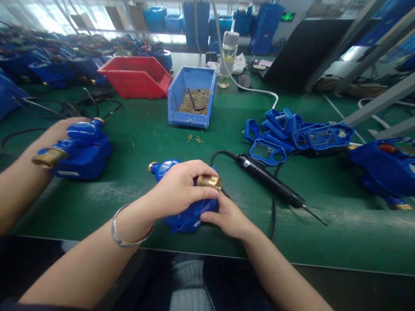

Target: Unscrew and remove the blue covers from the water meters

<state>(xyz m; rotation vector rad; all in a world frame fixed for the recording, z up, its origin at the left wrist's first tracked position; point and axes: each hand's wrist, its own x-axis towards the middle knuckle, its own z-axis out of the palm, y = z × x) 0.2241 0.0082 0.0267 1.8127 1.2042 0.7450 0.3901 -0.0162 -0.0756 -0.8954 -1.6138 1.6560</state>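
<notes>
A blue water meter [184,218] with brass threaded ends rests on the green bench before me, on its side as far as I can tell. My left hand [181,185], a silver bangle at its wrist, is wrapped over the meter around the near brass end. From the right, my right hand [228,216] grips the meter's body, its thumb on the blue casing. Both hands partly hide the meter. To their right lies a black electric screwdriver [270,179], its bit pointing toward the front right. A few small brass screws [194,138] lie loose beyond the meter.
At left, another person's hand [58,131] is at a second blue meter [86,157]. Behind stand a blue bin [188,119] of screws with a hex key and a red bin [139,84]. Blue covers [267,151] are heaped right, near another meter [385,170].
</notes>
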